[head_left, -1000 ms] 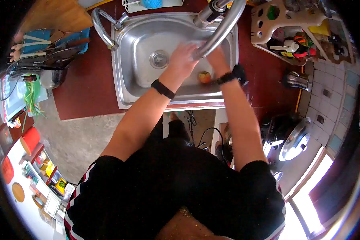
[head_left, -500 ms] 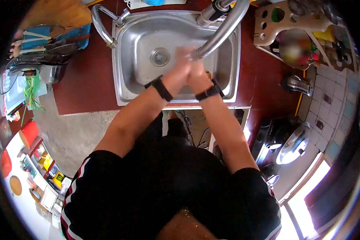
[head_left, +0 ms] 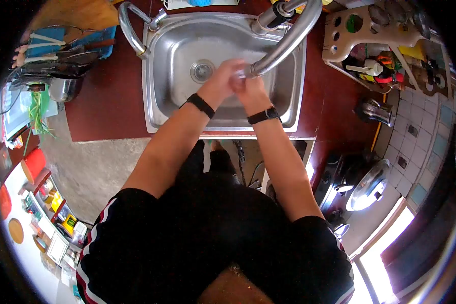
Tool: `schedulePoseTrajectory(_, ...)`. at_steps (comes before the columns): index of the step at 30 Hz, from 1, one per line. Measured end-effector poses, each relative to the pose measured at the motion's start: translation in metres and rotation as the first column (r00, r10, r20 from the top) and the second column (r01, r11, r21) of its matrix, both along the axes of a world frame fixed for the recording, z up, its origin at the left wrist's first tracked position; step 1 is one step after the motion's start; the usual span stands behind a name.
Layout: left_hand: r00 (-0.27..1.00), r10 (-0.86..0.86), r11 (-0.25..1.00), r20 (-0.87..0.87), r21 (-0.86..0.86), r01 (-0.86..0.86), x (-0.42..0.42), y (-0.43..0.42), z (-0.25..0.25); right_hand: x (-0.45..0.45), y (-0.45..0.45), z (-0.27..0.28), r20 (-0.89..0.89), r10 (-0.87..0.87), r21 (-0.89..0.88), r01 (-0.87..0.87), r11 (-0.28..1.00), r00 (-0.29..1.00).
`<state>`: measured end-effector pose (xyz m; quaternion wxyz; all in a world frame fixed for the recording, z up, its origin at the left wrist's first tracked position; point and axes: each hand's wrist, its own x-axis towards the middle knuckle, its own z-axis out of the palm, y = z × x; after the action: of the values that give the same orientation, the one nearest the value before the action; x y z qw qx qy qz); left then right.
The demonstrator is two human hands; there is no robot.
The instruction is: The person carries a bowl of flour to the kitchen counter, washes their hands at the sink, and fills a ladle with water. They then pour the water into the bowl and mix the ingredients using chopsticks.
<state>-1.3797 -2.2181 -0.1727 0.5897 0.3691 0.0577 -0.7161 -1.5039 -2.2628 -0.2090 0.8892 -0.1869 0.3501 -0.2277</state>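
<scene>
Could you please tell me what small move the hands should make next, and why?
Perhaps rotate the bare left hand slightly against the bare right hand, since they meet near the mouth of the curved silver metal faucet, over the stainless-steel sink, though blur hides whether they hold anything.

From the left hand (head_left: 221,82), the sink (head_left: 175,86) lies open toward nine o'clock. The small tap (head_left: 128,35) blocks ten, the big faucet (head_left: 287,46) two.

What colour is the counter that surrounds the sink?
The counter is dark reddish-brown; the head view shows it best.
</scene>
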Motion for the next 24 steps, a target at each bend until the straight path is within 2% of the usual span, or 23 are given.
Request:
schedulePoseTrajectory(1, 1.000, 0.013, 1.000, -0.028, 0.024, -0.012, -0.003, 0.004, -0.011, 0.009, -0.001, 0.008, -0.004, -0.054, 0.139, 0.054, 0.989, 0.999)
schedulePoseTrajectory(2, 0.998, 0.027, 0.998, -0.057, 0.051, -0.024, -0.005, 0.008, -0.022, 0.024, 0.007, 0.013, -0.234, -0.081, 0.091, 0.104, 0.990, 0.969)
schedulePoseTrajectory(3, 0.995, 0.093, 0.994, -0.027, 0.063, -0.091, -0.009, 0.007, -0.017, 0.034, 0.013, 0.021, -0.448, -0.112, 0.032, 0.141, 0.989, 0.887)
schedulePoseTrajectory(4, 0.988, 0.157, 0.985, 0.003, 0.075, -0.157, -0.019, 0.006, -0.007, 0.031, 0.018, 0.022, -0.561, -0.122, -0.263, -0.036, 0.964, 0.819)
schedulePoseTrajectory(5, 0.975, 0.220, 0.972, 0.034, 0.081, -0.222, -0.023, 0.003, 0.002, 0.027, 0.021, 0.023, -0.650, -0.176, -0.504, -0.245, 0.828, 0.740)
schedulePoseTrajectory(7, 0.965, 0.235, 0.963, -0.117, 0.164, -0.215, -0.024, 0.000, -0.008, 0.021, 0.016, 0.012, -0.759, -0.224, -0.616, -0.563, 0.551, 0.611)
schedulePoseTrajectory(8, 0.950, 0.246, 0.956, -0.194, 0.208, -0.205, -0.027, 0.000, -0.016, 0.013, 0.014, 0.001, -0.815, -0.182, -0.558, -0.661, 0.501, 0.550)
schedulePoseTrajectory(9, 0.974, 0.131, 0.991, 0.186, -0.035, -0.127, -0.035, 0.007, -0.047, 0.005, 0.009, -0.010, -0.873, -0.177, -0.487, -0.794, 0.365, 0.455)
schedulePoseTrajectory(10, 0.826, 0.090, 0.973, 0.556, -0.224, 0.045, -0.045, 0.018, -0.092, -0.003, 0.003, -0.022, -0.911, -0.197, -0.401, -0.891, 0.213, 0.363)
schedulePoseTrajectory(11, 0.676, 0.115, 0.940, 0.728, -0.300, 0.163, -0.044, 0.023, -0.104, -0.014, -0.006, -0.032, -0.929, -0.275, -0.252, -0.968, -0.022, 0.248)
schedulePoseTrajectory(12, 0.490, 0.187, 0.900, 0.852, -0.348, 0.261, -0.043, 0.028, -0.114, -0.022, -0.020, -0.030, -0.909, -0.276, -0.341, -0.938, 0.060, 0.313)
schedulePoseTrajectory(13, 0.436, 0.244, 0.890, 0.866, -0.379, 0.252, -0.039, 0.034, -0.111, -0.031, -0.034, -0.026, -0.880, -0.283, -0.431, -0.892, 0.137, 0.382)
schedulePoseTrajectory(15, 0.406, 0.148, 0.952, 0.902, -0.241, 0.188, -0.032, 0.038, -0.087, -0.038, -0.063, -0.014, -0.798, -0.319, -0.593, -0.762, 0.261, 0.512)
schedulePoseTrajectory(17, 0.483, -0.154, 0.988, 0.862, 0.128, 0.087, -0.014, 0.035, -0.031, -0.031, -0.093, 0.005, -0.730, -0.357, -0.682, -0.651, 0.333, 0.583)
schedulePoseTrajectory(18, 0.530, -0.289, 0.948, 0.797, 0.315, 0.045, -0.009, 0.039, -0.014, -0.026, -0.107, 0.015, -0.707, -0.356, -0.707, -0.601, 0.372, 0.611)
schedulePoseTrajectory(21, 0.363, -0.295, 0.955, 0.884, 0.289, 0.071, -0.004, 0.057, -0.020, -0.019, -0.149, 0.030, -0.677, -0.275, -0.710, -0.508, 0.487, 0.683)
schedulePoseTrajectory(22, 0.292, -0.304, 0.953, 0.907, 0.297, 0.069, 0.005, 0.064, -0.023, -0.017, -0.160, 0.030, -0.703, -0.220, -0.690, -0.574, 0.441, 0.677)
schedulePoseTrajectory(23, 0.199, -0.255, 0.966, 0.946, 0.242, 0.089, 0.009, 0.070, -0.018, -0.026, -0.185, 0.011, -0.772, -0.244, -0.625, -0.770, 0.126, 0.587)
schedulePoseTrajectory(24, 0.104, -0.211, 0.973, 0.972, 0.199, 0.116, 0.009, 0.076, -0.010, -0.035, -0.209, -0.008, -0.775, -0.378, -0.448, -0.862, -0.236, 0.506)
